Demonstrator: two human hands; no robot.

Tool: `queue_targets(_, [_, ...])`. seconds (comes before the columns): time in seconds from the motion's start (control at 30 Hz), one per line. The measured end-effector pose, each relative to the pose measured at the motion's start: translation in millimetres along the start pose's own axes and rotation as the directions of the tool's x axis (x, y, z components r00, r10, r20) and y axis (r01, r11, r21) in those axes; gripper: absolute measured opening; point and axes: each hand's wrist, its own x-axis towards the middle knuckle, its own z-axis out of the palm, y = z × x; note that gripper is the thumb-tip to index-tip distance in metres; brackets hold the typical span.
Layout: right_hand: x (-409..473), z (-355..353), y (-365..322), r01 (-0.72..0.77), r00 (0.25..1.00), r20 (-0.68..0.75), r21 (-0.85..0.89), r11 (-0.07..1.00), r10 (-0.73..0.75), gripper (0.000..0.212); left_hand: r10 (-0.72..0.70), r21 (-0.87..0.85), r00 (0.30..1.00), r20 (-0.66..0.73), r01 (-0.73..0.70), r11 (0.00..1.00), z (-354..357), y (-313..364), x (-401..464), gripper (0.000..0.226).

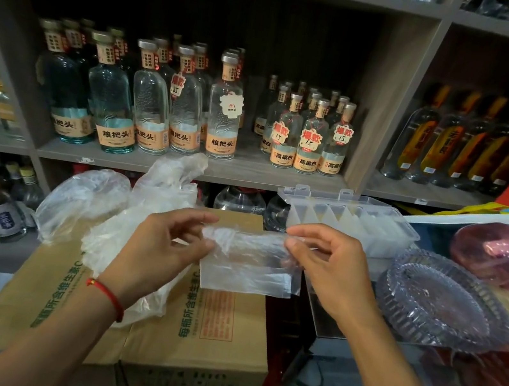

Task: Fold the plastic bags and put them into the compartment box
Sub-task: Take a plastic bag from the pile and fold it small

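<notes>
Left hand point(167, 245) and right hand point(328, 269), frame centre, each pinch one end of plastic bag point(247, 266): clear, crinkled, folded into flat strip, lower edge hanging square. Fingers point(303, 234) narrow, curled on bag's top edge; bag stretched between hands above cardboard carton point(207, 326). Loose bags point(116, 203) heaped left on carton, count unclear. Compartment box point(353, 219) upper right, lid open, contents whitish, hard to make out. Bottles point(222, 113) on shelf behind.
</notes>
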Motion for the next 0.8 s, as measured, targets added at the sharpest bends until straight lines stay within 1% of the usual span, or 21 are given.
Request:
queue_targets(0.07, [0, 0, -1, 0.011, 1.000, 0.002, -0.011, 1.000, -0.011, 0.014, 0.031, 0.106, 0.999, -0.020, -0.028, 0.994, 2, 1, 0, 0.031])
queue_targets(0.17, [0, 0, -2, 0.044, 0.999, -0.005, -0.067, 0.997, -0.044, 0.015, 0.075, 0.177, 0.993, -0.086, -0.059, 0.983, 7, 1, -1, 0.025])
queue_targets(0.3, [-1, -4, -1, 0.135, 0.989, -0.022, -0.246, 0.960, -0.144, 0.015, 0.092, 0.210, 0.988, -0.123, -0.065, 0.976, 10, 1, -1, 0.011])
queue_targets(0.4, [0, -10, -2, 0.192, 0.979, 0.006, -0.362, 0.912, -0.203, 0.006, 0.092, 0.233, 0.987, -0.129, -0.060, 0.971, 12, 4, -3, 0.012])
queue_targets(0.47, [-1, -10, -4, 0.261, 0.959, 0.022, -0.452, 0.853, -0.281, 0.016, 0.123, 0.291, 0.985, -0.117, -0.085, 0.953, 14, 7, -5, 0.014])
queue_targets(0.5, [-4, -6, -7, 0.304, 0.946, 0.052, -0.482, 0.822, -0.320, 0.023, 0.151, 0.336, 0.984, -0.097, -0.111, 0.936, 16, 10, -6, 0.015])
queue_targets(0.57, [-9, 8, -15, 0.393, 0.917, 0.155, -0.509, 0.766, -0.368, 0.035, 0.216, 0.408, 0.975, -0.042, -0.181, 0.895, 22, 15, -10, 0.013])
queue_targets(0.63, [-12, 22, -16, 0.454, 0.891, 0.259, -0.503, 0.735, -0.373, 0.040, 0.274, 0.430, 0.962, -0.007, -0.244, 0.869, 28, 19, -15, 0.009])
queue_targets(0.7, [-10, 28, -14, 0.490, 0.871, 0.329, -0.514, 0.704, -0.366, 0.032, 0.292, 0.430, 0.956, 0.011, -0.268, 0.862, 32, 21, -17, 0.008])
queue_targets(0.77, [-5, 25, -12, 0.497, 0.865, 0.356, -0.520, 0.694, -0.353, 0.020, 0.276, 0.412, 0.961, 0.005, -0.254, 0.875, 31, 22, -17, 0.008])
queue_targets(0.8, [-3, 21, -11, 0.488, 0.870, 0.355, -0.522, 0.699, -0.343, 0.017, 0.264, 0.403, 0.965, -0.002, -0.241, 0.883, 30, 22, -17, 0.008])
